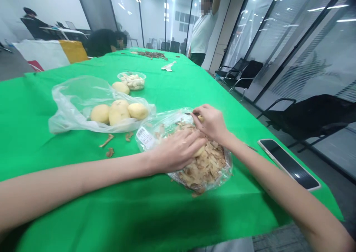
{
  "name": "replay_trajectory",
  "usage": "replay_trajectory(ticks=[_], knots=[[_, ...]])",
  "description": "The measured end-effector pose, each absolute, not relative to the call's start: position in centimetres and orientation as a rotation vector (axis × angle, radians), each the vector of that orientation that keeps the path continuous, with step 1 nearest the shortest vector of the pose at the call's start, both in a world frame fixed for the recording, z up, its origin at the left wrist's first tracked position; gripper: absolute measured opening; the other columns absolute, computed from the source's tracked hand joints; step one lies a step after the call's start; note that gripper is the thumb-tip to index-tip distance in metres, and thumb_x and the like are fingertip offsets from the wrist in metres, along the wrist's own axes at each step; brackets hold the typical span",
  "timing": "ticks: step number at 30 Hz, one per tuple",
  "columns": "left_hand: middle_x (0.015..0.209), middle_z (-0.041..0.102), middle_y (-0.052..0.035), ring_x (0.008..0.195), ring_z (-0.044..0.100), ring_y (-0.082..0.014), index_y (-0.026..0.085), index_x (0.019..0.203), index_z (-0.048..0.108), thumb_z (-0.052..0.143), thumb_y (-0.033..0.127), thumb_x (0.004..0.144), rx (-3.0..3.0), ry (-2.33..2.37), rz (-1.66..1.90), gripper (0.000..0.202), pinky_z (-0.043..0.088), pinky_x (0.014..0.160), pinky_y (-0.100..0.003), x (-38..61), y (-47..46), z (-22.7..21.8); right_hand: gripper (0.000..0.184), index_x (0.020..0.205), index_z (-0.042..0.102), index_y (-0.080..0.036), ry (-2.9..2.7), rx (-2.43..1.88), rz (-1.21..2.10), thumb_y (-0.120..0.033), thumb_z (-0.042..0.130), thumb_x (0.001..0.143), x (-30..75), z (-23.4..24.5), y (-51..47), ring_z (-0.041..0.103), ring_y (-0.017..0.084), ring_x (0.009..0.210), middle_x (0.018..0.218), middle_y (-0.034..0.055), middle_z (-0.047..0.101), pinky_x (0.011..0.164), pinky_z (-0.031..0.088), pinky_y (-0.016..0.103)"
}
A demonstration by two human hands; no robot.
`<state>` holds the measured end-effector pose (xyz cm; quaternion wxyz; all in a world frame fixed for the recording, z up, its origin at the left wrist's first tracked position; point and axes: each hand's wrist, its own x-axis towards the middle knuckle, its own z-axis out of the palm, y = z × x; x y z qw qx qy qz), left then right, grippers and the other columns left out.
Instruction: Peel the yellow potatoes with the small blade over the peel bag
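Note:
My left hand rests over a clear plastic bag heaped with brown potato peelings; its fingers curl round a pale potato that barely shows beneath them. My right hand is closed just beyond it, pinching a small dark-tipped tool, likely a peeler, at the bag's far edge. Three peeled yellow potatoes lie on another clear bag to the left. One more peeled potato sits behind them.
A clear tub of pale pieces stands further back on the green tablecloth. Loose peel scraps lie near the front. A phone lies at the right edge. Black chairs stand right; two people are at the far end.

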<state>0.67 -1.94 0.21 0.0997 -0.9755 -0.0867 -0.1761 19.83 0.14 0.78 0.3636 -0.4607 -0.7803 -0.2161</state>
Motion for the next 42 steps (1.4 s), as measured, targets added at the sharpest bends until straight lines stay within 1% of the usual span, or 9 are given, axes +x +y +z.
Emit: replay_trajectory(ticks=[10, 15, 20, 23, 29, 34, 36, 39, 42], knots=[[0.114, 0.062, -0.0181, 0.102, 0.061, -0.0301, 0.010, 0.125, 0.051, 0.038, 0.012, 0.092, -2.731, -0.203, -0.677, 0.036, 0.051, 0.087, -0.046, 0.2, -2.5, -0.7, 0.007, 0.086, 0.062, -0.017, -1.996, -1.069, -0.390, -0.016, 0.055, 0.089, 20.2, -0.7, -1.6, 0.067, 0.019, 0.076, 0.079, 0.0075, 0.071, 0.069, 0.053, 0.030], [0.109, 0.064, -0.0153, 0.097, 0.063, -0.0289, 0.011, 0.123, 0.051, 0.034, 0.010, 0.093, -2.711, -0.198, -0.697, 0.035, 0.053, 0.081, -0.044, 0.1, -2.6, -0.4, 0.013, 0.093, 0.062, -0.017, -2.004, -1.054, -0.369, -0.014, 0.051, 0.087, 20.2, -0.5, -2.2, 0.064, 0.015, 0.063, 0.077, 0.0051, 0.072, 0.062, 0.051, 0.028], [0.116, 0.063, -0.0167, 0.105, 0.061, -0.0285, 0.012, 0.124, 0.051, 0.032, 0.010, 0.095, -2.719, -0.178, -0.716, 0.035, 0.052, 0.087, -0.044, 0.0, -2.6, -0.3, 0.020, 0.100, 0.062, -0.016, -2.078, -1.150, -0.170, -0.014, 0.049, 0.085, 20.2, -0.4, -2.5, 0.055, 0.012, 0.045, 0.054, -0.0039, 0.062, 0.051, 0.043, 0.024], [0.115, 0.063, -0.0163, 0.104, 0.061, -0.0283, 0.012, 0.124, 0.052, 0.031, 0.010, 0.096, -2.750, -0.186, -0.726, 0.035, 0.052, 0.087, -0.044, 0.1, -2.5, -0.3, 0.018, 0.096, 0.066, -0.014, -2.077, -1.240, -0.047, -0.016, 0.051, 0.087, 20.1, -0.5, -2.5, 0.054, 0.012, 0.042, 0.049, -0.0037, 0.061, 0.049, 0.041, 0.024], [0.112, 0.065, -0.0149, 0.099, 0.063, -0.0276, 0.013, 0.124, 0.052, 0.030, 0.012, 0.097, -2.771, -0.173, -0.749, 0.035, 0.053, 0.085, -0.044, 0.1, -2.5, -0.5, 0.023, 0.089, 0.069, -0.016, -2.074, -1.202, -0.120, -0.021, 0.048, 0.094, 20.3, 0.4, -3.0, 0.070, 0.018, 0.068, 0.082, 0.0071, 0.077, 0.061, 0.050, 0.029], [0.117, 0.063, -0.0170, 0.103, 0.062, -0.0292, 0.013, 0.125, 0.053, 0.033, 0.013, 0.097, -2.770, -0.165, -0.743, 0.034, 0.054, 0.083, -0.044, 0.1, -2.4, -0.5, 0.024, 0.110, 0.067, -0.023, -1.991, -1.084, -0.134, -0.017, 0.049, 0.095, 19.8, 1.6, -4.5, 0.069, 0.018, 0.069, 0.074, 0.0022, 0.074, 0.067, 0.054, 0.032], [0.114, 0.064, -0.0173, 0.103, 0.061, -0.0294, 0.011, 0.125, 0.053, 0.036, 0.012, 0.096, -2.777, -0.150, -0.744, 0.034, 0.054, 0.084, -0.045, 0.1, -2.4, -0.6, 0.031, 0.116, 0.066, -0.027, -1.944, -1.000, -0.073, -0.013, 0.051, 0.093, 19.3, 1.9, -5.3, 0.071, 0.019, 0.078, 0.083, 0.0021, 0.076, 0.073, 0.057, 0.034], [0.107, 0.066, -0.0148, 0.098, 0.063, -0.0264, 0.013, 0.122, 0.056, 0.035, 0.011, 0.096, -2.799, -0.151, -0.766, 0.033, 0.054, 0.085, -0.043, 0.2, -2.4, -0.8, 0.033, 0.112, 0.068, -0.030, -1.925, -0.898, 0.066, -0.009, 0.056, 0.089, 18.5, 2.2, -6.5, 0.071, 0.023, 0.099, 0.100, 0.0037, 0.076, 0.086, 0.059, 0.040], [0.104, 0.069, -0.0133, 0.096, 0.064, -0.0248, 0.016, 0.107, 0.063, 0.030, 0.016, 0.099, -2.830, -0.159, -0.853, 0.034, 0.054, 0.085, -0.041, 0.4, -2.3, -1.2, 0.030, 0.107, 0.071, -0.028, -2.001, -0.798, 0.254, -0.010, 0.061, 0.086, 18.0, 2.2, -7.1, 0.072, 0.025, 0.100, 0.106, 0.0057, 0.076, 0.083, 0.062, 0.039]])
